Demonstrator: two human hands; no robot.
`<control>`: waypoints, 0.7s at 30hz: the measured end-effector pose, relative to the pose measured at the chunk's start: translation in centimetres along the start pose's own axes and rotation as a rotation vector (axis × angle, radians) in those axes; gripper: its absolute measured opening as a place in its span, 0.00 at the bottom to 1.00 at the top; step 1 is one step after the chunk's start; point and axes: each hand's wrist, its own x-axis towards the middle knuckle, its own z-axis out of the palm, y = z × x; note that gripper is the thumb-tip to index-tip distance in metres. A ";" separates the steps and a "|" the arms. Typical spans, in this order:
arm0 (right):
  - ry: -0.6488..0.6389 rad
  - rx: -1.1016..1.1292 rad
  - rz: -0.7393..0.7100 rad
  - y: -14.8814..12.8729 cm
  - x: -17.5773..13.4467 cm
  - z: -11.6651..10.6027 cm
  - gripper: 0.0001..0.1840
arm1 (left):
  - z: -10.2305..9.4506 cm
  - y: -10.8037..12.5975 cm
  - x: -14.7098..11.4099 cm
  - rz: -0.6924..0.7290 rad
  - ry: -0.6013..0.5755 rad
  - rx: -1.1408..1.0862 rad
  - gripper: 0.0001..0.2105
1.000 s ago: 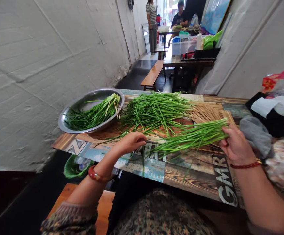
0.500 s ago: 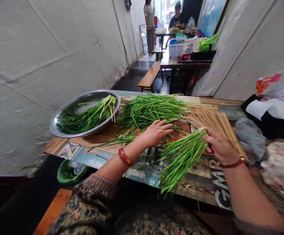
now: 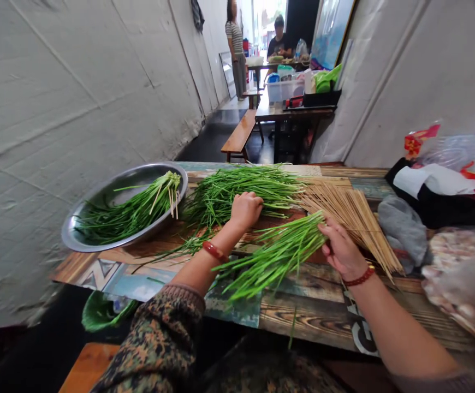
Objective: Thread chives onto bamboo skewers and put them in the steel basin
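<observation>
A bunch of garlic chives point(image 3: 276, 254) is pinched at its pale stem ends by my right hand point(image 3: 343, 248), and its green leaves fan out to the left over the table's front. My left hand point(image 3: 246, 210) is closed, its fingers curled down into the front of a larger heap of chives point(image 3: 241, 183). The stems under those fingertips are mostly hidden. To the right of the heap, behind my right hand, lies a spread stack of thin bamboo skewers point(image 3: 354, 218).
A metal basin point(image 3: 71, 226) at the left holds chives with skewers through their stems. Grey plastic bag point(image 3: 403, 229) and a bag of pale pieces point(image 3: 462, 267) lie at the right. Below the table's left edge is a green basket point(image 3: 98, 311). Two people are farther back, beyond a bench point(image 3: 241, 134).
My left hand has gone from outstretched fingers to a closed grip at the heap. The bunch in my right hand has swung leftward and lies flatter. The camera view has shifted slightly.
</observation>
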 end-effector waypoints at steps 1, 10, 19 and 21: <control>-0.041 -0.025 0.022 0.4 0.0 0.5 0.14 | -0.2 -0.1 0.0 0.004 -0.012 -0.019 0.10; -0.128 -0.245 0.023 3.0 0.3 2.2 0.19 | -2.0 -1.0 -1.2 0.087 0.104 -0.094 0.10; -0.102 -0.397 -0.200 2.3 0.2 4.4 0.17 | -2.8 -0.7 -3.3 0.051 -0.003 -0.077 0.19; -0.135 -0.426 -0.293 2.0 0.4 5.1 0.15 | -2.4 -0.6 -3.7 0.058 -0.022 -0.106 0.19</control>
